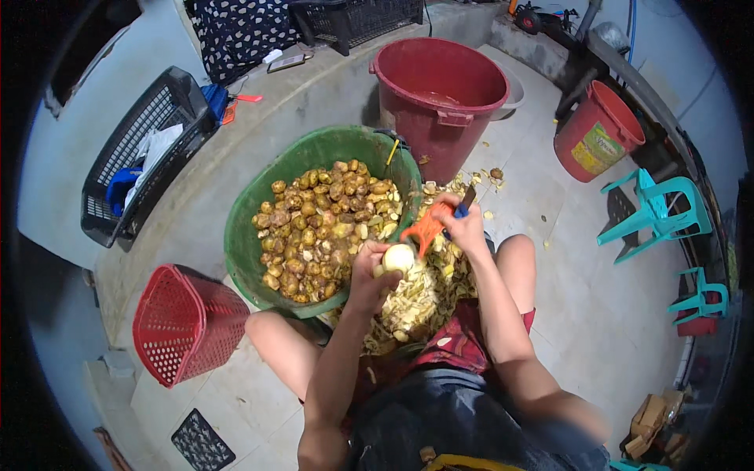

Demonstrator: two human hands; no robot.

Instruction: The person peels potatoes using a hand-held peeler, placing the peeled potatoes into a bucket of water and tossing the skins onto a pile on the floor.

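A pale, peeled potato [399, 257] rests in my left hand [367, 279], its fingers wrapped around it. My right hand [465, 229] grips an orange peeler [425, 230], its head close to the potato's right side. A knife with a blue handle [462, 209] also shows at my right hand, its dark blade pointing up and away. Just left of my hands stands a big green tub [239, 228] holding many brownish unpeeled potatoes [318, 228]. Below the hands, a heap of pale peelings [412, 302] lies between my legs.
Beyond the green tub stands a tall red bin [424, 129]. A red perforated basket [188, 326] is at left, a black crate [145, 157] on the ledge. At right are a red bucket [601, 129] and a small turquoise chair [660, 212]. Scraps [491, 177] litter the floor.
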